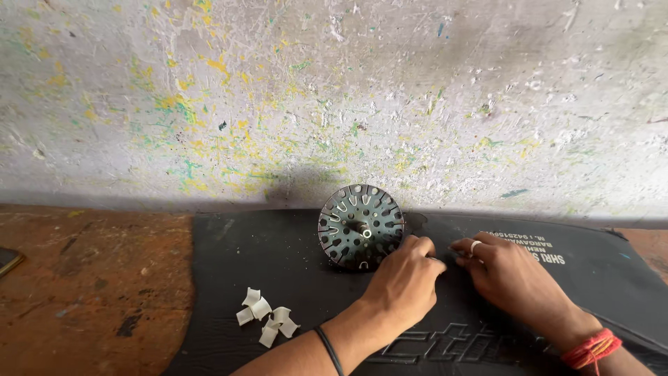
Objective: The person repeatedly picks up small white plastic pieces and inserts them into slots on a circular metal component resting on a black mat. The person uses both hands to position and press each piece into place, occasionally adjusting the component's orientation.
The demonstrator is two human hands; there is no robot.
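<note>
A round metal slotted core [360,225] stands on edge on a black mat [264,257], leaning against the wall. My left hand [407,280] rests on the mat just right of and below the core, fingers curled, a black band on its wrist. My right hand [509,277], with a ring on one finger and a red thread on the wrist, lies beside it. The fingertips of both hands meet and pinch together right of the core. Whether something small sits between them is hidden.
Several small white folded paper pieces [266,319] lie on the mat to the left of my left arm. A worn brown table surface [90,285] extends left of the mat. A paint-spattered wall [334,97] rises right behind.
</note>
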